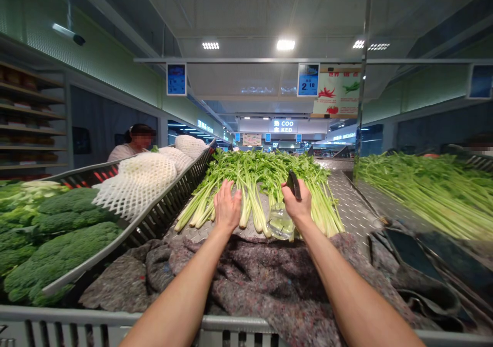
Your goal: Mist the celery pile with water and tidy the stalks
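Observation:
Bunches of celery (252, 198) lie side by side on a metal surface, leafy ends away from me. My left hand (228, 206) rests at the stalks left of the middle, fingers stretched out and holding nothing. In my right hand (297, 201) is a spray bottle (281, 223), with its black trigger head showing above my fingers and its clear body hanging below, partly filled with liquid. The bottle stands over the celery, and my fingers round its grip are partly hidden. Just this side of the stalks lies a bunched grey-brown felt blanket (254, 275).
Left, a grey crate side (154, 203) divides off broccoli (65, 249) and produce in white foam netting (136, 177). A person (133, 144) is behind it. A mirror (423, 193) on the right reflects the celery. Price signs (308, 80) hang overhead. A crate rim (234, 322) runs along the front.

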The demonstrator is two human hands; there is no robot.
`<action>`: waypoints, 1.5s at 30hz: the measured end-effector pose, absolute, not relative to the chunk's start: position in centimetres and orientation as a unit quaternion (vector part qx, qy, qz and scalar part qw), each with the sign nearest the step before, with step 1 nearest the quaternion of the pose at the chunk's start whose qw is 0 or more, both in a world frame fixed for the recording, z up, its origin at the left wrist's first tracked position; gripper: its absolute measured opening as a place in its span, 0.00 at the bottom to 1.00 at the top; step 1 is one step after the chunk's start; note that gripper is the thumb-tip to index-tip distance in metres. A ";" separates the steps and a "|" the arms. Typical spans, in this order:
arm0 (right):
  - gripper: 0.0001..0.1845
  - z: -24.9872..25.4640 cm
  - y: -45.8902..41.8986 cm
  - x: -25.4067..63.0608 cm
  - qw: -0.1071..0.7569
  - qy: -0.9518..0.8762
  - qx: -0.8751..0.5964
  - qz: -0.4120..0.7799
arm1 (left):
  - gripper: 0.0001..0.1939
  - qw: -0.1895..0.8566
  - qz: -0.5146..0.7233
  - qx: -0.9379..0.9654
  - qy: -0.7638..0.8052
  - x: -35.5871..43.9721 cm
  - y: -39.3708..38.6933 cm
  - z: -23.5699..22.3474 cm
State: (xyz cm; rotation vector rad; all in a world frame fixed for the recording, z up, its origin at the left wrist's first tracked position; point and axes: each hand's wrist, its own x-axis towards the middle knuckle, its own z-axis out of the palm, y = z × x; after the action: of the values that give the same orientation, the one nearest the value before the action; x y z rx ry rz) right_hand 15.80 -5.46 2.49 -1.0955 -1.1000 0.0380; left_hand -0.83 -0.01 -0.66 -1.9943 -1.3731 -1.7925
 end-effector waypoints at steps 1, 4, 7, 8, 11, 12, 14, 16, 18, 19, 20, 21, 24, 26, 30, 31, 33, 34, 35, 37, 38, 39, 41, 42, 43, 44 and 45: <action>0.12 2.4 -5.5 15.6 0.708 -0.501 -0.498 0.015 | 0.22 0.058 -0.597 -0.660 -0.452 -0.8 0.0 -0.6; 0.13 2.2 -5.4 15.2 0.695 -0.516 -0.501 0.006 | 0.20 -0.019 -0.603 -0.667 -0.437 -0.2 -0.2 -0.7; 0.14 2.0 -5.2 15.1 0.691 -0.519 -0.503 0.016 | 0.21 -0.190 -0.553 -0.721 -0.371 1.3 -1.1 -1.0; 0.14 1.9 -5.1 15.1 0.691 -0.519 -0.503 0.022 | 0.23 -0.244 -0.524 -0.745 -0.333 1.9 -1.5 -1.1; 0.13 1.8 -4.9 14.9 0.683 -0.530 -0.501 0.034 | 0.32 -0.333 -0.480 -0.781 -0.220 3.6 -2.8 -1.5; 0.12 1.8 -5.0 14.8 0.673 -0.541 -0.502 0.035 | 0.35 -0.349 -0.479 -0.783 -0.191 3.9 -3.1 -1.6; 0.12 1.7 -5.1 14.3 0.644 -0.572 -0.507 0.030 | 0.40 -0.372 -0.488 -0.772 -0.166 4.3 -3.4 -1.6; 0.13 1.6 -5.4 13.8 0.609 -0.608 -0.508 0.024 | 0.41 -0.391 -0.506 -0.750 -0.170 4.2 -3.4 -1.5; 0.13 1.5 -5.7 13.3 0.578 -0.641 -0.504 0.019 | 0.40 -0.398 -0.522 -0.733 -0.178 4.1 -3.4 -1.5; 0.13 1.4 -5.7 13.2 0.565 -0.655 -0.501 0.013 | 0.39 -0.401 -0.527 -0.728 -0.176 4.1 -3.5 -1.4; 0.13 1.4 -5.8 13.1 0.556 -0.667 -0.495 0.005 | 0.37 -0.404 -0.530 -0.725 -0.171 4.2 -3.6 -1.4; 0.14 1.3 -5.8 13.0 0.551 -0.677 -0.488 -0.007 | 0.36 -0.408 -0.533 -0.723 -0.165 4.3 -3.7 -1.4; 0.18 1.4 -5.8 12.8 0.547 -0.701 -0.457 -0.023 | 0.32 -0.409 -0.557 -0.708 -0.146 4.6 -4.0 -1.2; 0.23 1.5 -6.0 12.6 0.552 -0.710 -0.437 0.006 | 0.30 -0.393 -0.578 -0.698 -0.157 4.2 -3.7 -0.8; 0.38 2.2 -6.0 13.0 0.587 -0.701 -0.396 0.087 | 0.25 -0.328 -0.625 -0.662 -0.254 1.4 -2.0 0.5; 0.39 2.4 -5.9 13.3 0.601 -0.688 -0.394 0.101 | 0.23 -0.307 -0.641 -0.647 -0.275 0.5 -1.6 0.8; 0.38 2.7 -5.4 14.2 0.633 -0.643 -0.414 0.120 | 0.20 -0.260 -0.666 -0.621 -0.322 -0.8 -1.1 1.3; 0.37 2.7 -5.1 14.7 0.650 -0.611 -0.434 0.125 | 0.19 -0.239 -0.667 -0.620 -0.337 -1.2 -1.1 1.5; 0.35 2.8 -4.8 15.1 0.663 -0.580 -0.455 0.126 | 0.18 -0.221 -0.659 -0.629 -0.348 -1.4 -1.2 1.6; 0.32 2.7 -4.3 15.9 0.675 -0.534 -0.493 0.125 | 0.16 -0.189 -0.627 -0.664 -0.360 -1.3 -1.6 1.6; 0.31 2.6 -4.2 16.2 0.675 -0.520 -0.510 0.122 | 0.14 -0.175 -0.611 -0.683 -0.361 -1.2 -1.9 1.6; 0.30 2.5 -4.1 16.4 0.670 -0.511 -0.524 0.119 | 0.14 -0.161 -0.597 -0.697 -0.363 -1.0 -2.1 1.6; 0.29 2.3 -4.0 16.6 0.658 -0.502 -0.550 0.114 | 0.13 -0.143 -0.582 -0.712 -0.365 -0.7 -2.6 1.6; 0.29 2.2 -4.0 16.7 0.651 -0.499 -0.562 0.112 | 0.14 -0.138 -0.577 -0.718 -0.364 -0.7 -2.7 1.6; 0.28 2.1 -4.0 16.8 0.643 -0.496 -0.573 0.110 | 0.14 -0.135 -0.572 -0.724 -0.362 -0.7 -2.8 1.7; 0.28 1.9 -3.9 16.9 0.634 -0.494 -0.585 0.109 | 0.15 -0.133 -0.567 -0.729 -0.361 -0.7 -2.8 1.7; 0.28 1.8 -3.8 17.0 0.625 -0.493 -0.596 0.106 | 0.15 -0.131 -0.562 -0.733 -0.360 -0.7 -2.8 1.8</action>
State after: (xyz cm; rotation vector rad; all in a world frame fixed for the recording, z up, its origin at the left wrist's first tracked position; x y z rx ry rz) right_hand 16.96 -3.85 1.80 -1.3674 -1.1325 0.2435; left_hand -0.71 -2.84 1.77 -2.5168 -1.2374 -1.9284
